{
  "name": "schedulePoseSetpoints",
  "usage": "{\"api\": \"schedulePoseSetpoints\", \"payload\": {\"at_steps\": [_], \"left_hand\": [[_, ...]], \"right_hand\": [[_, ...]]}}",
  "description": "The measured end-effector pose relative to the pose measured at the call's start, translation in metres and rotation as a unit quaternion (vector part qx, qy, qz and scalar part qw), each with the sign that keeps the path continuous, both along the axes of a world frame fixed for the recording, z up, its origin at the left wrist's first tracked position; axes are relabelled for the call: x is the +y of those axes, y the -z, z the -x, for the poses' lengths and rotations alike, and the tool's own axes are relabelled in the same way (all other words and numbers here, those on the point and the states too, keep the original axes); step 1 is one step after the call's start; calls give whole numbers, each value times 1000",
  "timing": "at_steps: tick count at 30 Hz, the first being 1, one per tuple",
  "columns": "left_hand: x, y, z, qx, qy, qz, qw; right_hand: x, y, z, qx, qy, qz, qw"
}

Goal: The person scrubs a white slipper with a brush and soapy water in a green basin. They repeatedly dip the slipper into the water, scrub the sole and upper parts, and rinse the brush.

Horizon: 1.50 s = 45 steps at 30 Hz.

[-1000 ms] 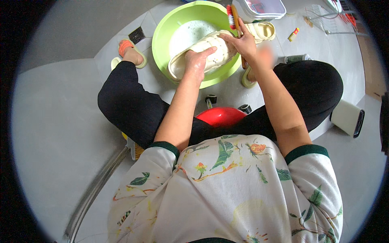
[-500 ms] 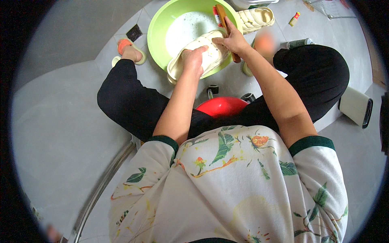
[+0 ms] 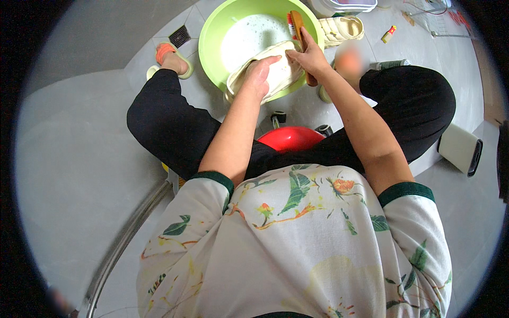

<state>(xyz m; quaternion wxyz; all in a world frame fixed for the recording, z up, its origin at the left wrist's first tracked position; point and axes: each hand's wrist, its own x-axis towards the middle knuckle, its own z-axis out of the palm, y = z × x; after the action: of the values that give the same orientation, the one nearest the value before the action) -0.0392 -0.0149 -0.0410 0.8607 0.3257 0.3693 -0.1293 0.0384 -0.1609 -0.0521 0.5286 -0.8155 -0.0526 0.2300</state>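
A cream clog (image 3: 283,79) is held tilted over the near rim of a green basin (image 3: 211,47), which has sudsy water in it. My left hand (image 3: 257,77) grips the clog on its near left side, thumb lying across it. My right hand (image 3: 313,58) is closed round a wooden scrubbing brush (image 3: 298,22) with red and white bristles, held upright along the clog's right end. The fingertips of that hand touch the clog too. A second cream clog (image 3: 350,27) lies on the floor just right of the basin.
Between my knees is a red stool seat (image 3: 290,139) on casters. A floor drain (image 3: 179,36) lies left of the basin. To the right are a can (image 3: 391,64), a small yellow-and-red tool (image 3: 389,34) and a white bin (image 3: 460,149). A clear plastic box (image 3: 347,6) stands at the back.
The clog has been turned over in my hands, so a flatter, smoother face shows. Both hands keep their hold. The whole view has shifted slightly.
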Motion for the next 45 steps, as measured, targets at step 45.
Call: {"api": "schedulePoseSetpoints", "payload": {"at_steps": [45], "left_hand": [[11, 1, 6, -71, -123, -17, 990]], "right_hand": [[17, -71, 79, -197, -114, 197, 954]]}}
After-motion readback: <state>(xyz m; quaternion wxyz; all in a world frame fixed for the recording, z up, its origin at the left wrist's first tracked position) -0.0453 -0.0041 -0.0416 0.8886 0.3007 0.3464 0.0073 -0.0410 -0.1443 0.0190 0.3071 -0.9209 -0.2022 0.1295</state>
